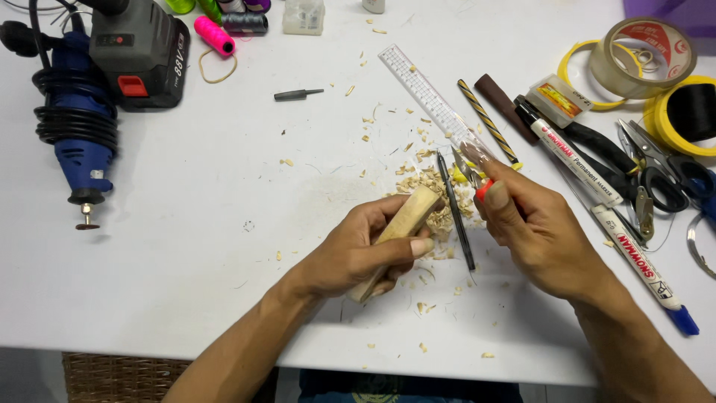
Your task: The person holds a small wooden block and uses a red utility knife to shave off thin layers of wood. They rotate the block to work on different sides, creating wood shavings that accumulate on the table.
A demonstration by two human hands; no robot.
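Rotary tool point(77, 142): laid on its side at the far left edge of the white table point(186, 261), cable coiled around the body, bit end toward the near edge; parked well clear of the hands, likely to keep the working patch free.
Battery pack point(142, 52): just beside the rotary tool, at the table's far left.
Pink thread spool point(214, 35): near the back edge with other spools, out of reach of the work.
Small dark bit point(298, 94): lying loose in the middle of the table, apart from everything else.
Left hand point(358, 250): closed around the wooden block point(399, 231), thumb pressed along its near side, fingers wrapped beneath; grip looks firm, presumably to steady the piece against the blade.
Wooden block: pale, oblong, held tilted just above the table at centre, upper end pointing up and right toward the shavings, so the worked end faces the other hand.
Wood shavings point(421, 179): heaped right beyond the block's upper end, thinner scatter all around; densest where the cutting seems to happen.
Dark pencil point(456, 216): flat on the table between the two hands, close by for marking perhaps.
Clear ruler point(432, 101): lying diagonally behind the shavings.
Right hand point(533, 231): curled shut on a small red-handled knife point(477, 183), blade tip angled toward the block's end but apart from it.
Markers point(582, 160): side by side right of that hand.
Scissors and pliers point(656, 172): clustered at the far right.
Tape rolls point(641, 52): grouped at the back right corner.
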